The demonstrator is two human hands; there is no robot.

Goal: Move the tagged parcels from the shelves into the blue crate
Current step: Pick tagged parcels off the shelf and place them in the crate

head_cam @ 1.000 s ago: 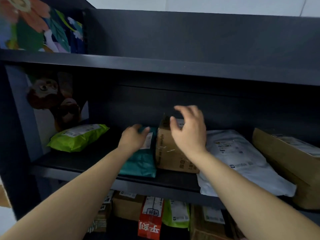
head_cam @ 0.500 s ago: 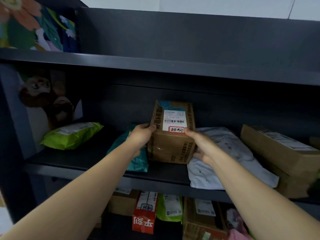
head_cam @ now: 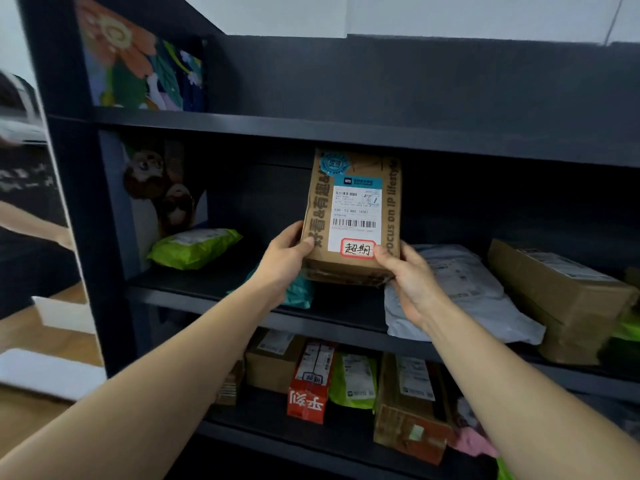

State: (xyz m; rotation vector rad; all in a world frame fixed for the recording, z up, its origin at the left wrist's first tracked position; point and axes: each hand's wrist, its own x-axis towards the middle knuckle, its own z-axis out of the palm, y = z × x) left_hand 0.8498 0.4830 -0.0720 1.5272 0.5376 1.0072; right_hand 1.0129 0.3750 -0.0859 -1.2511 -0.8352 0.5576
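Observation:
A brown cardboard parcel with a white shipping label and a red-bordered handwritten tag is held upright just above the middle shelf. My left hand grips its lower left edge and my right hand grips its lower right corner. A teal soft parcel lies on the shelf below it, partly hidden by my left wrist. The blue crate is not in view.
A green bag parcel lies at the shelf's left, a white poly mailer and a long brown box at the right. The lower shelf holds several parcels, among them a red box. Another person's arm shows at far left.
Both hands closed on the brown parcel, tipped it upright and lifted it off the shelf toward me, so its labelled face with the red tag now shows. The view shifted right.

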